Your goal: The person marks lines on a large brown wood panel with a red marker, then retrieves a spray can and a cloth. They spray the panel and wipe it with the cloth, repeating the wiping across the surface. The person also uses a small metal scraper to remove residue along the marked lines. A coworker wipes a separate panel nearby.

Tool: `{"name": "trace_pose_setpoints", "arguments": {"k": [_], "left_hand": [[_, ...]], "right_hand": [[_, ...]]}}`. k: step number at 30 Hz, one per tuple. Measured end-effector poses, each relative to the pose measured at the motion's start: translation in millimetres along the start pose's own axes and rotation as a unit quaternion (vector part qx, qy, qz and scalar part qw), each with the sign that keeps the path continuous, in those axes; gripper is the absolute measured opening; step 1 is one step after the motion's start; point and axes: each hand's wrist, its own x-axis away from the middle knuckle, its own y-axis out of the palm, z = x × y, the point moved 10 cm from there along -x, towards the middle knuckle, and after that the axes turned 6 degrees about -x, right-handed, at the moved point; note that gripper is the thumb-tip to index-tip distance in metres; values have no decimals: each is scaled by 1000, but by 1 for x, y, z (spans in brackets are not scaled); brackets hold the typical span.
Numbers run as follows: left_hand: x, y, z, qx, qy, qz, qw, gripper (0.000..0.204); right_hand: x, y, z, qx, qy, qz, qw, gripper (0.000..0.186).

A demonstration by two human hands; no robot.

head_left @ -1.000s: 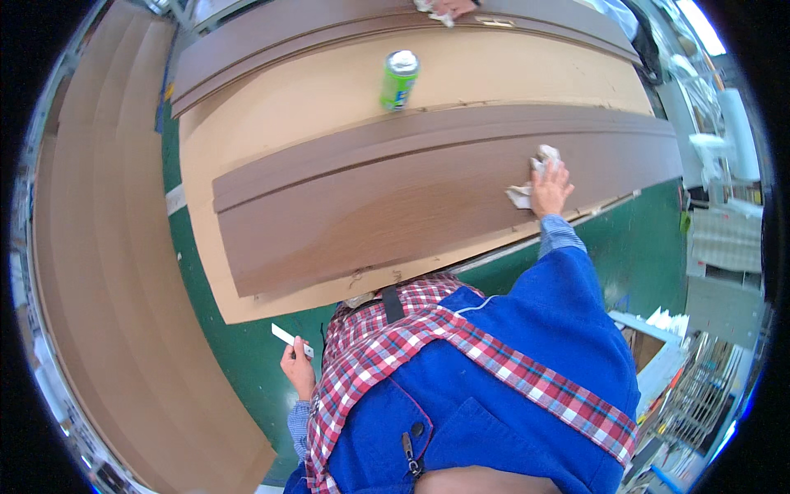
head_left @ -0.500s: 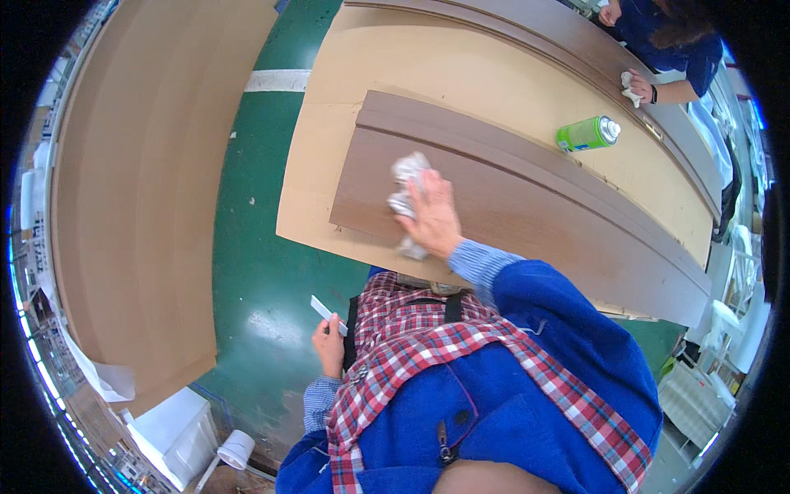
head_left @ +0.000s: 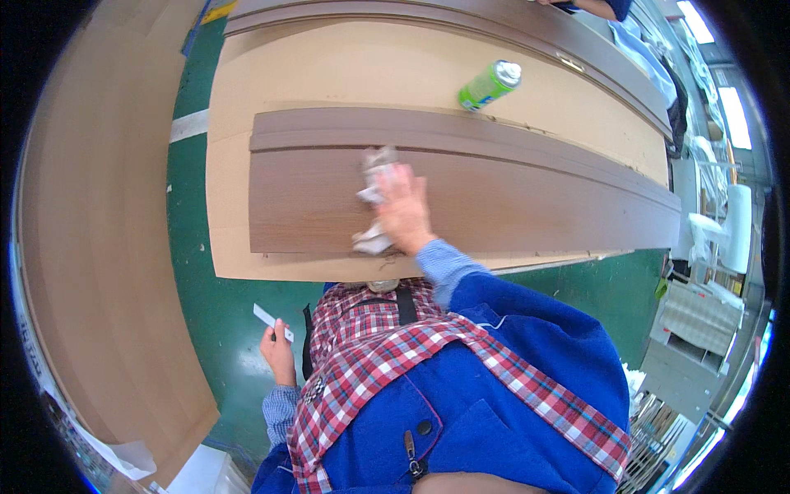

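A brown wood-grain panel (head_left: pixel 510 202) with a groove along its far side lies across the cardboard-covered table. On its left part my right hand (head_left: pixel 403 212) presses a crumpled white cloth (head_left: pixel 375 185) against the surface; both are blurred by motion. Down at my left side, my left hand (head_left: pixel 278 354) grips a thin, flat white strip (head_left: pixel 265 315) between thumb and fingers, away from the panel. Beyond the panel stands a green spray can (head_left: pixel 490 85) with a pale top.
Cardboard (head_left: pixel 329 66) lies under the panel. A second long brown panel (head_left: pixel 461 29) runs along the far side, where part of another person's arm (head_left: pixel 597 6) shows. Large brown sheets (head_left: pixel 99 230) stand at the left; green floor (head_left: pixel 188 173) shows between. Shelves and wrapped items crowd the right.
My view has turned, so the panel now lies more level and the other person is mostly out of sight. My right hand still has the cloth on the panel; the left keeps the strip.
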Motion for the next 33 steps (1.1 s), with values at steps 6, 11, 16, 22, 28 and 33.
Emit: {"name": "trace_pose_setpoints", "arguments": {"k": [6, 11, 16, 22, 28, 33], "left_hand": [[-13, 32, 42, 2, 64, -46, 997, 28], [2, 22, 10, -20, 64, -3, 998, 29], [31, 8, -37, -23, -25, 35, 999, 30], [29, 21, -42, 92, -31, 38, 995, 29], [28, 23, -16, 123, -48, 25, 991, 29], [11, 11, 1, 48, -27, 2, 999, 31]], "right_hand": [[110, -109, 230, 188, 242, 127, 943, 55], [223, -146, 350, 228, 516, 115, 817, 71], [132, -110, 240, 180, 228, 92, 952, 79], [-7, -41, -7, -56, -130, 2, 990, 87], [-100, -15, -148, -152, -245, -10, 957, 80], [-87, 6, -181, -205, -244, 3, 948, 69]]}}
